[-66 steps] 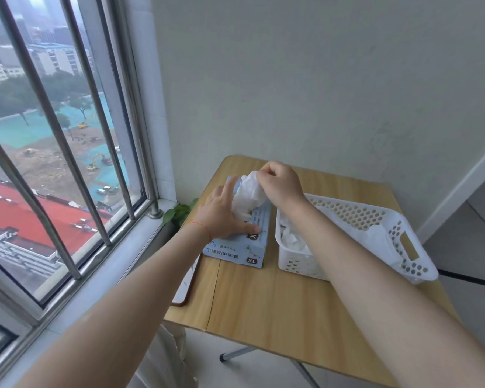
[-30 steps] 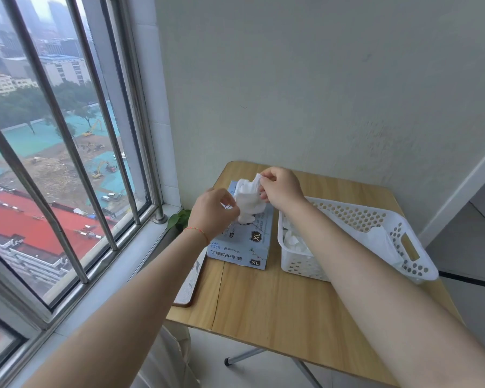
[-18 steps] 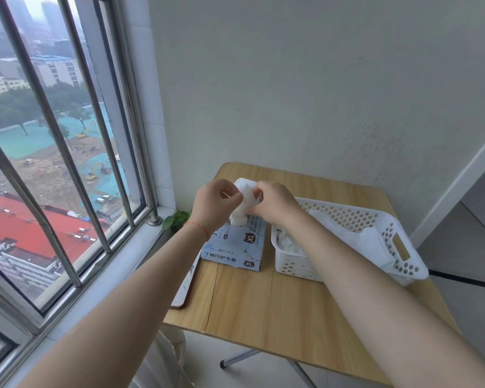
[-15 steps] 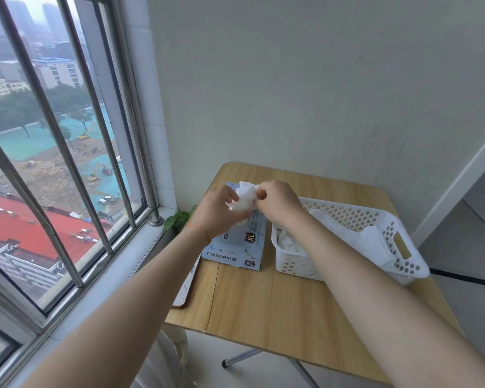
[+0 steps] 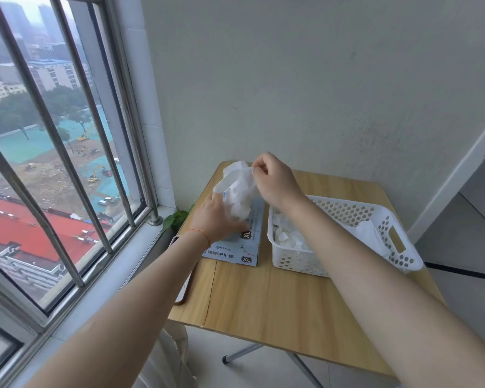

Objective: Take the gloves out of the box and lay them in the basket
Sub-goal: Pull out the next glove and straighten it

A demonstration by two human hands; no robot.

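Right hand (image 5: 275, 182) pinches the top of a white glove (image 5: 240, 189), which hangs long-axis down over the box (image 5: 241, 246); left hand (image 5: 217, 219) lies flat on the box, fingers fairly straight, pinning it; the basket (image 5: 398, 261) sits just right of the box — so the right hand's nearer, and I'd guess a short sideways carry does it.

The box (image 5: 237, 242) lies on the table (image 5: 277, 303), just left of the basket (image 5: 375, 219) holding gloves (image 5: 284, 236).
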